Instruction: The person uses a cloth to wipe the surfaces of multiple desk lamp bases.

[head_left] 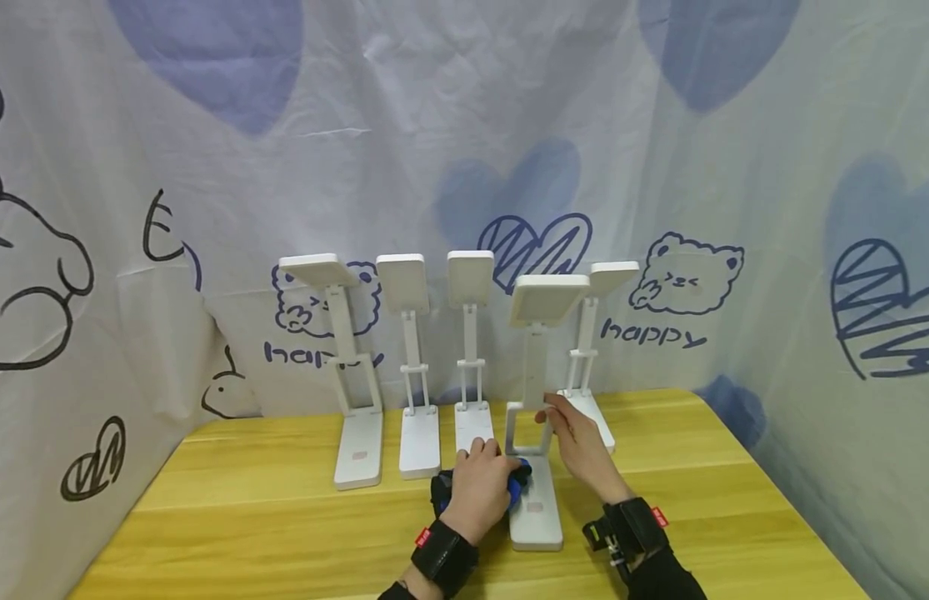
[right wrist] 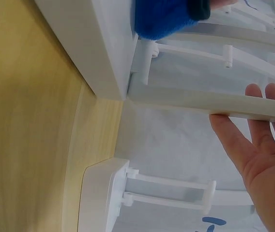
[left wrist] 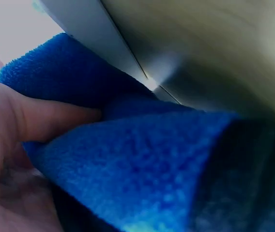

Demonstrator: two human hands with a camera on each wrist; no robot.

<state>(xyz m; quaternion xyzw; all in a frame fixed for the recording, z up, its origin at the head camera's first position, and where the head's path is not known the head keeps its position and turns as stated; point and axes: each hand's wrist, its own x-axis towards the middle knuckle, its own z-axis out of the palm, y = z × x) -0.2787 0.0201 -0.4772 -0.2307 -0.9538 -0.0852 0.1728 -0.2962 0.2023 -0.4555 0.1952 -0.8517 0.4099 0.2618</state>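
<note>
My left hand (head_left: pixel 479 493) holds a fluffy blue cloth (left wrist: pixel 132 164) with a dark edge, the thumb pressing into its fold in the left wrist view. The cloth touches the base of a white folding stand (head_left: pixel 536 521) with a tilted rectangular head panel. My right hand (head_left: pixel 581 442) pinches this stand's side frame (right wrist: pixel 181 100), thumb on one side and fingers on the other. The stand is upright, nearest the person. The left fingers' undersides are hidden by the cloth.
Several similar white stands stand in a row behind: one at far left (head_left: pixel 359 450), two in the middle (head_left: pixel 420 442) and one at right (head_left: pixel 595 417). They stand on a yellow wooden table (head_left: pixel 269 517). A printed curtain (head_left: pixel 404 167) hangs behind.
</note>
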